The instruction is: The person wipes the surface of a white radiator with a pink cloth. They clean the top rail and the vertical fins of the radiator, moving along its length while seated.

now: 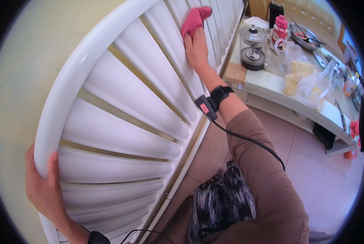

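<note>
A white column radiator [124, 113] fills the middle of the head view, its broad fins separated by narrow gaps. My left hand [43, 186] grips the rounded top rail [60, 82], thumb on the near side and fingers around the far side. Toward the top of the view, my right hand [197, 50] holds a pink cloth [195, 19] against the fins. The cloth bunches ahead of the fingertips and has a dark edge at its tip. Part of the right fingers is hidden under it.
Right of the radiator stands a low table [261, 80] with a glass-and-metal pot [253, 48], a pink bottle [279, 30], a metal bowl [305, 36], plastic bags [299, 73] and a knife [340, 114]. A white pipe [182, 170] runs along the radiator's base. Cables trail from both wrist straps.
</note>
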A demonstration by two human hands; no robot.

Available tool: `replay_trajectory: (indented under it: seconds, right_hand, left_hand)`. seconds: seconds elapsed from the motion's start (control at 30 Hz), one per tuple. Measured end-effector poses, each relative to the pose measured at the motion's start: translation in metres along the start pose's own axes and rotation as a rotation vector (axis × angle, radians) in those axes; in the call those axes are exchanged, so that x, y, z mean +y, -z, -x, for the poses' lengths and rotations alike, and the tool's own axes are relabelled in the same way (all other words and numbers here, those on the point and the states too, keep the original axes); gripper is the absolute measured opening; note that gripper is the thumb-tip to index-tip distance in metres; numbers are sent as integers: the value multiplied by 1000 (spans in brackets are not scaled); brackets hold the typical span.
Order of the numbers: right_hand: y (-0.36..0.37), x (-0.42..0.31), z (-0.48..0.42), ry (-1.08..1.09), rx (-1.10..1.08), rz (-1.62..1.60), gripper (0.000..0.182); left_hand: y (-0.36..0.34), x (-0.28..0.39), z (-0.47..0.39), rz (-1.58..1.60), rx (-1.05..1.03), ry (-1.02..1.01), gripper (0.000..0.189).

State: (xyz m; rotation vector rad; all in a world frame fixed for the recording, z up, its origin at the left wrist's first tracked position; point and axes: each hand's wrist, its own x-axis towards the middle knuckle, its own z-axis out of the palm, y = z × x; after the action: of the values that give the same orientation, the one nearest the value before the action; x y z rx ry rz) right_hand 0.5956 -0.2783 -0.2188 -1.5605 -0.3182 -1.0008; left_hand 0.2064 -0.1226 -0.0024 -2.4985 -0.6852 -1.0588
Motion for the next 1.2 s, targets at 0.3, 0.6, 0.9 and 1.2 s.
replay_trajectory:
  seconds: [0.3,0.6,0.9,1.2]
  right_hand:
    - [28,118,164,-427,-257,246,40]
    - [91,124,194,-717,-877,627,31]
    - [68,3,19,-451,-41,-263,34]
    - [-8,-14,-161,196,93,-156,50]
  left_hand:
    - [1,-10,-2,1,-34,-10,35]
    - [3,3,-2,60,12,-23,32]
    - [14,5,0,11,1,46,38]
    - [2,-1,1,66,-4,42,39]
